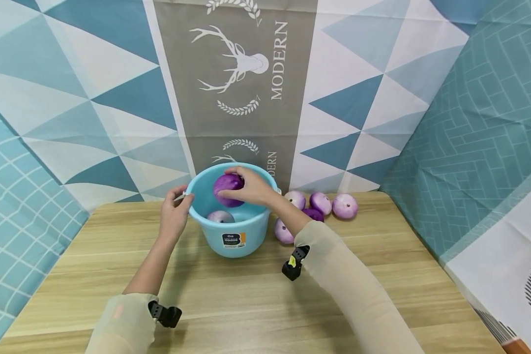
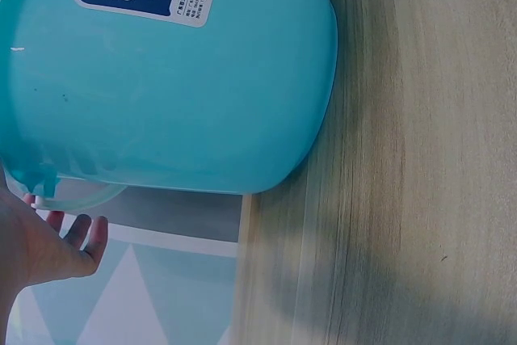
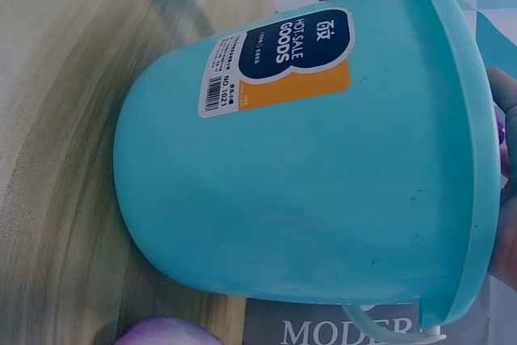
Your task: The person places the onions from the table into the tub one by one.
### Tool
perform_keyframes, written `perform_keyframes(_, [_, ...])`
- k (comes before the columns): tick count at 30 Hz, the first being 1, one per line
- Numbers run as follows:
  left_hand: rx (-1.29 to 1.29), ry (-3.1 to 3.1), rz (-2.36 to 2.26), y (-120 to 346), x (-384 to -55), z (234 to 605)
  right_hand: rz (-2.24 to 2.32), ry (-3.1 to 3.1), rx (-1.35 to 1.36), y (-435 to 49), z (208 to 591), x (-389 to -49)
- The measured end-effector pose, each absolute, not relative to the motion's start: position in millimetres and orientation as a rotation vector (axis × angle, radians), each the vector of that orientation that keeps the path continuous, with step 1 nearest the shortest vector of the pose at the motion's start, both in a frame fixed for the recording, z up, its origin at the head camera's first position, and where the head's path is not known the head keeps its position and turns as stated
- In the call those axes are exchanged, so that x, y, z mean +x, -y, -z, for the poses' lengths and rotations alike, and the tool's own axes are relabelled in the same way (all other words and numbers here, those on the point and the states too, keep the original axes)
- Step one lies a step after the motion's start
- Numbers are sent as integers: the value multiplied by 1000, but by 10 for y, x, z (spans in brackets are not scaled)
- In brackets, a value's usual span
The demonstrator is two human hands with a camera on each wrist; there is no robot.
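A light-blue plastic bucket (image 1: 234, 238) stands upright on the wooden table. My left hand (image 1: 175, 209) holds its rim at the left, by the handle's lug, with thumb and fingers on either side. In the left wrist view, the fingers of that hand (image 2: 87, 240) curve beside the pale handle (image 2: 85, 198). My right hand (image 1: 252, 188) reaches over the bucket's right rim and grips a dark purple onion (image 1: 225, 189) inside the opening. Below it, a paler onion (image 1: 220, 216) lies in the bucket. In the right wrist view the bucket wall hides most of the held onion.
To the bucket's right, several purple and pale onions (image 1: 345, 206) lie grouped on the table (image 1: 230, 305), partly behind my right forearm. A patterned cloth wall (image 1: 243, 118) rises right behind the bucket. Tiled-pattern sheets (image 1: 482, 147) flank the table.
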State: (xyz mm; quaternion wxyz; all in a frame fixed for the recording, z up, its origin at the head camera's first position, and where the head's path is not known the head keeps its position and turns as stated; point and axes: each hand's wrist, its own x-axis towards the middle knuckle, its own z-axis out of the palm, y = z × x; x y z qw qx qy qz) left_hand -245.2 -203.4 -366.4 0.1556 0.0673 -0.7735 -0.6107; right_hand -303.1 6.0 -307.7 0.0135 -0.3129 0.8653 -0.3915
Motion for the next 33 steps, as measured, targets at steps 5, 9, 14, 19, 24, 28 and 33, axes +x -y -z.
perform_keyframes(5, [196, 2208, 1752, 2037, -2461, 3675, 1205, -2697, -963, -54, 3086, -3029])
perform_keyframes(9, [199, 2195, 1758, 2037, -2467, 3679, 1200, -2693, -952, -55, 3080, -3016])
perform_keyframes(14, [192, 2197, 1763, 2035, -2470, 3680, 1182, -2682, -976, -50, 3095, -3038])
perform_keyframes(19, [193, 2191, 1764, 2033, -2476, 3685, 1201, -2629, -972, -49, 3106, -3059])
perform_keyframes(24, [188, 2187, 1770, 2024, -2472, 3679, 1187, -2642, -967, -62, 3107, -3050])
perform_keyframes(28, [196, 2191, 1769, 2020, -2467, 3672, 1179, -2658, -973, -67, 3101, -3043])
perform_keyframes(33, [198, 2206, 1761, 2026, -2463, 3666, 1184, -2671, -978, -71, 3094, -3045])
